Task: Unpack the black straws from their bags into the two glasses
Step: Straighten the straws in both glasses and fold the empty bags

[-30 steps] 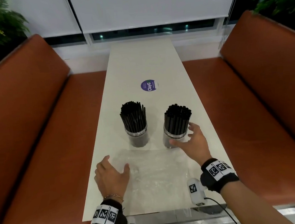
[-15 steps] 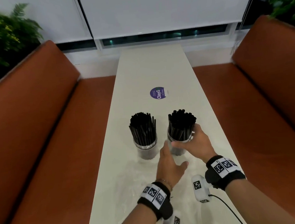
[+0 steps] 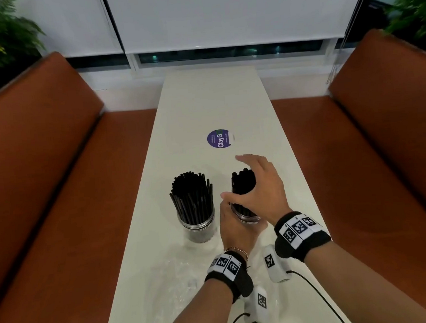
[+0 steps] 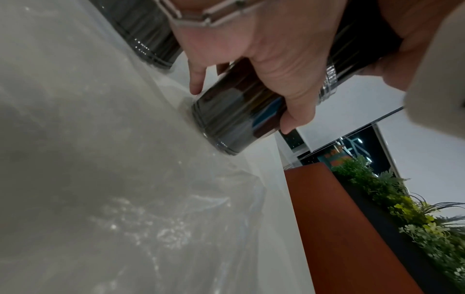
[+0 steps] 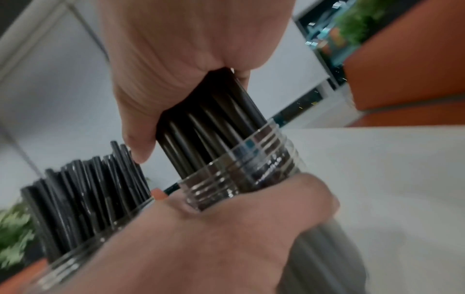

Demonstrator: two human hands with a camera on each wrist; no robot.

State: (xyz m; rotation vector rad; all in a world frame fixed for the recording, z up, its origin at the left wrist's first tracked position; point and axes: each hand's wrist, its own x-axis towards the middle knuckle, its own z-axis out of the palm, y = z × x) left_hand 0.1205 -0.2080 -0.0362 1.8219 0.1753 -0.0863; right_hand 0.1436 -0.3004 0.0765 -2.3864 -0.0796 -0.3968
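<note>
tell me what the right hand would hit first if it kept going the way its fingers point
The right hand grips the straws in the right glass; its fingers point away up the table. Beyond them probably only bare tabletop, then the purple sticker, though depth is unclear.

Narrow gap between the two glasses (image 3: 196, 221); bare table (image 3: 212, 105) beyond; crumpled bags (image 3: 175, 274) nearside
</note>
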